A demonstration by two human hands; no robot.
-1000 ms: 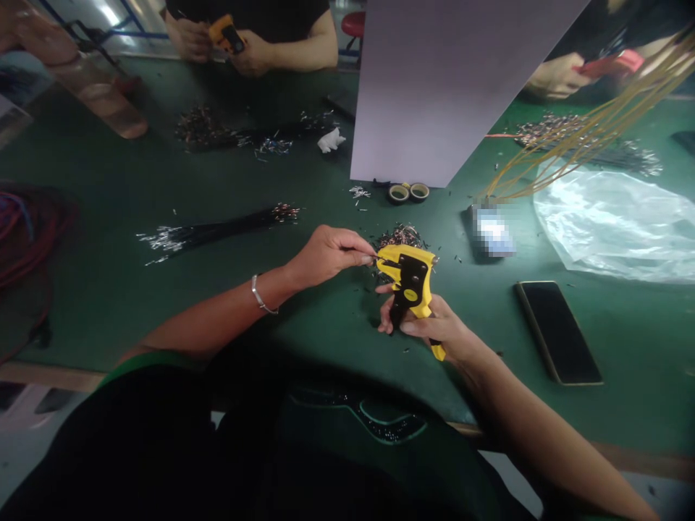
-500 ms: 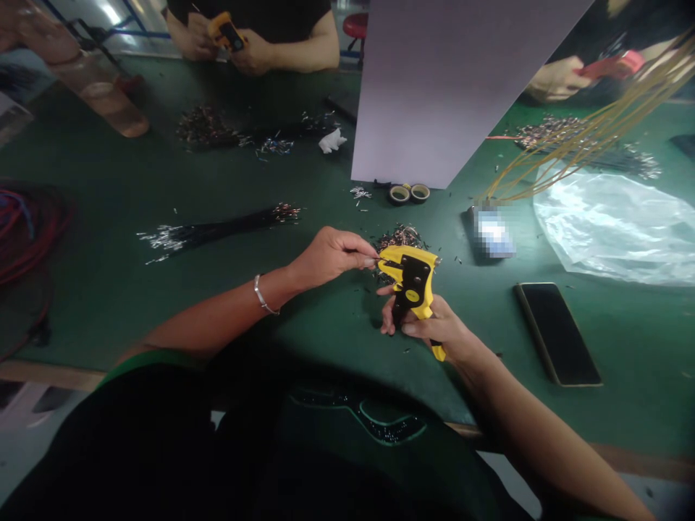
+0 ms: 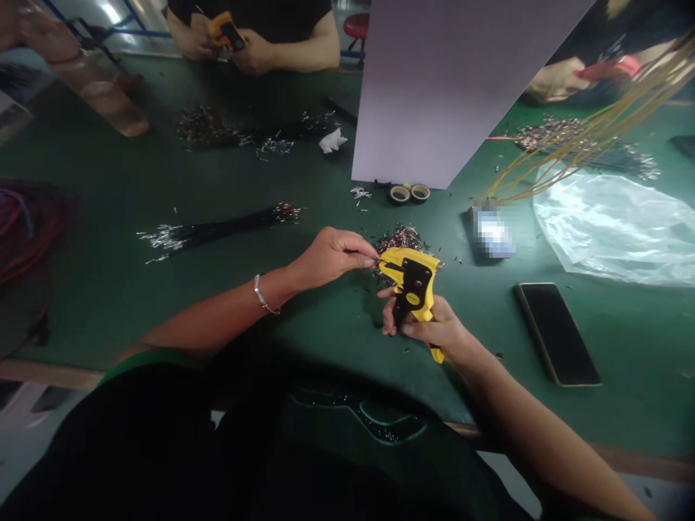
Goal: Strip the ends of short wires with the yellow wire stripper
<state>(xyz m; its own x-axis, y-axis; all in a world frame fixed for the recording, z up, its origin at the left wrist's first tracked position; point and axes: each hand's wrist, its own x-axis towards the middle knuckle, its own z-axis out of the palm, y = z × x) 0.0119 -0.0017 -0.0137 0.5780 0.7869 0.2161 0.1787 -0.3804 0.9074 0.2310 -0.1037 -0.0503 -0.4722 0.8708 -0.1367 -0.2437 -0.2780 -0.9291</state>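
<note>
My right hand is wrapped round the grip of a yellow and black wire stripper, whose jaws point left. Pinched in my left hand is a thin dark wire, its end at the tool's jaws. Behind the tool lies a pile of short wire scraps, partly hidden by it. To the left, a bundle of black wires with bare silvery and coppery ends rests on the green table.
Two tape rolls lie by a pale upright panel. At right are a phone, a pixelated object, a plastic bag and yellow wires. Across the table, a person holds an orange tool; red cables lie left.
The wire stripper in my right hand has shifted very slightly right and down. My left hand has barely moved and still pinches the wire.
</note>
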